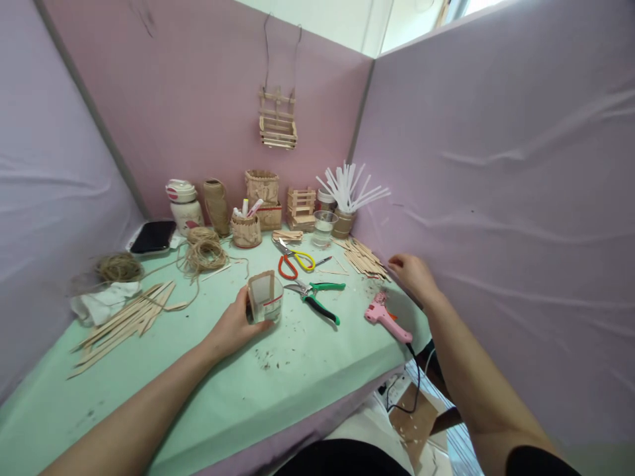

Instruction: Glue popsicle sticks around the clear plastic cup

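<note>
My left hand (241, 325) is wrapped round a clear cup (272, 311) with brown strips on its side, held near the table's middle. My right hand (411, 274) is at the right end of a pile of flat wooden sticks (364, 258), its fingers curled together. Whether a stick is between those fingers is too small to make out. Green-handled pruning shears (317, 301) lie open just right of the cup. Behind them are scissors (296, 260) with red and yellow handles. A pink glue gun (389, 320) lies in front of my right hand.
Twine (203, 254) and more sticks (126, 320) lie at the left. Along the back stand a bottle (186, 210), a stick-covered pot (247, 231), a water cup (323, 230) and white strips (347, 188). The glue gun's cord (418, 377) hangs over the front edge.
</note>
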Motion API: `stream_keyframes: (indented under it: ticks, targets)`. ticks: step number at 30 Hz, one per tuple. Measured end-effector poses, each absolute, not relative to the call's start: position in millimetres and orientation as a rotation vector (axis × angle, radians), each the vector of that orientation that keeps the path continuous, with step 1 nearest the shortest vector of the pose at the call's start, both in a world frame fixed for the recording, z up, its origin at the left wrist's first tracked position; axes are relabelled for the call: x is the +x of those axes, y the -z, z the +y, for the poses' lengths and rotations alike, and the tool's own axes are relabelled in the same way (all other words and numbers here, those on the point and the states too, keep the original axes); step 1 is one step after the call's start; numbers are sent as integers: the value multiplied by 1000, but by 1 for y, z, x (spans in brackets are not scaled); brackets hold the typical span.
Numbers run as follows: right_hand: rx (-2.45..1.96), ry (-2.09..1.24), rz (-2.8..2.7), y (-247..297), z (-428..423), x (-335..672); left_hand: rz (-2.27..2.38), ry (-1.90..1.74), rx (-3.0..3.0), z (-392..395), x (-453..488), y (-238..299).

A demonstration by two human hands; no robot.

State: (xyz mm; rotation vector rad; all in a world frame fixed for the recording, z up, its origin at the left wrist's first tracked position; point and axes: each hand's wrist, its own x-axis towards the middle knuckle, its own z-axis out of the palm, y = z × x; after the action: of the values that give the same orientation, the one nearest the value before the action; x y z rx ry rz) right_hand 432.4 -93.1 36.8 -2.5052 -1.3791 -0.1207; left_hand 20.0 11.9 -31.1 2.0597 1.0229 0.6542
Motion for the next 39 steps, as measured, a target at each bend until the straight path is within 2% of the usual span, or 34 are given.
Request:
stream_keyframes:
  ticks: [9, 23, 39]
  targets:
    - [-2687, -90, -1641, -8, -42, 438, 1050, -627, 2081, 12, 20, 30]
    - [-2890, -109, -1606, 9, -16, 436, 1016, -632, 2095, 9, 20, 28]
    - [-2869, -58, -1577, 5, -18, 440, 1011, -647, 2102, 8, 16, 32]
